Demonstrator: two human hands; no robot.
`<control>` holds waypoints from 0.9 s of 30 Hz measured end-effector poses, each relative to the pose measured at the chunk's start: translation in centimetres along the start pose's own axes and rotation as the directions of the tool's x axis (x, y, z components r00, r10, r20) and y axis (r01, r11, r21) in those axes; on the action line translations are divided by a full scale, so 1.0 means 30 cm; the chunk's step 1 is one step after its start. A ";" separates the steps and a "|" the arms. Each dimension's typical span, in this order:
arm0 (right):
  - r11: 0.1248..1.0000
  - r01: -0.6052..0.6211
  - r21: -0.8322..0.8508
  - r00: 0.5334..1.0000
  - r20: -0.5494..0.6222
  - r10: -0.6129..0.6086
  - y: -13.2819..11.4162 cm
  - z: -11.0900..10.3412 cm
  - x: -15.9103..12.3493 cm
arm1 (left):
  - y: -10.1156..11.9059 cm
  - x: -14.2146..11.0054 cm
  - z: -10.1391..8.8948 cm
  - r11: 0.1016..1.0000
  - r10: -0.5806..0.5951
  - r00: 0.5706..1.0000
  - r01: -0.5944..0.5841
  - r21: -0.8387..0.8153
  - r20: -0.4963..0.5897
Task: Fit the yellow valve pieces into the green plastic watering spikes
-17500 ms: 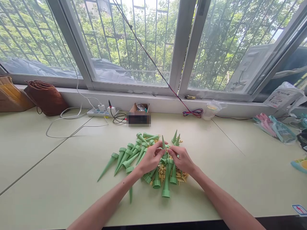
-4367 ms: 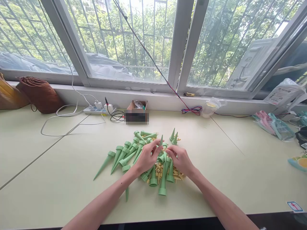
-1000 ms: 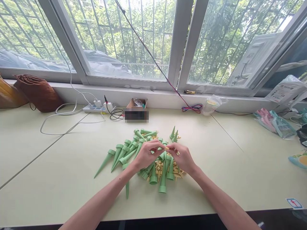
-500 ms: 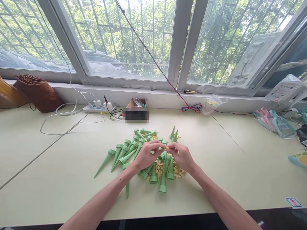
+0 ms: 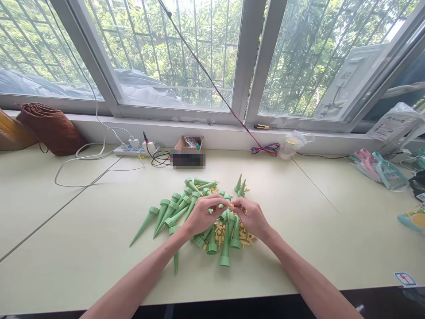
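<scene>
My left hand (image 5: 206, 214) and my right hand (image 5: 251, 216) meet fingertip to fingertip above a pile of parts. Pinched between them is a small yellow plastic piece (image 5: 231, 205), mostly covered by the fingers, with both hands closed on it. Under and around the hands lie several green plastic spikes with ribbed caps, one of them a long spike (image 5: 225, 254) pointing away from me. Small yellow plastic pieces (image 5: 219, 232) are heaped among the spikes. To the left, another green spike (image 5: 145, 227) lies on its side. Two green cones (image 5: 241, 186) stand behind my right hand.
The pale table (image 5: 83, 252) runs up to a window sill. At the back are a power strip (image 5: 129, 150) with cables, a small cardboard box (image 5: 189, 150), coiled wire (image 5: 267, 149) and a plastic cup (image 5: 292, 146). A brown bag (image 5: 49, 128) sits left; bagged items (image 5: 381, 170) lie right.
Both hands stay in nearly the same place, fingertips still together on the small yellow piece. The view has shifted very slightly; the pile looks unchanged.
</scene>
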State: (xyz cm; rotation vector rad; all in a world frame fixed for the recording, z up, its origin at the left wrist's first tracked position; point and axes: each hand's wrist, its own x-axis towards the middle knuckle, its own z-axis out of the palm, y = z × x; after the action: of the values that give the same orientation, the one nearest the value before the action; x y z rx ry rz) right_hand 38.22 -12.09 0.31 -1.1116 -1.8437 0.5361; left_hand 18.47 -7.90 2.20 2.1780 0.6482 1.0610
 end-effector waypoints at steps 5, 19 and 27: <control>1.000 0.011 0.001 1.000 -0.009 -0.011 0.003 0.001 -0.001 | -0.001 0.000 -0.002 0.999 0.036 0.999 -0.036 -0.001 -0.018; 1.000 0.004 -0.017 1.000 -0.003 -0.004 0.002 0.005 -0.001 | 0.014 0.003 -0.008 1.000 0.029 0.999 -0.029 0.009 -0.013; 0.998 0.013 -0.065 1.000 -0.003 -0.013 0.008 0.005 -0.003 | 0.020 0.004 -0.010 0.999 0.032 0.999 -0.032 0.016 -0.010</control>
State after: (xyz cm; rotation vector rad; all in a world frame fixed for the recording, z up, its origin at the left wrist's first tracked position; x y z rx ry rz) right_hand 38.21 -12.03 0.03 -1.1422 -1.8759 0.4699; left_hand 18.40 -8.13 2.83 2.2044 0.6304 1.0882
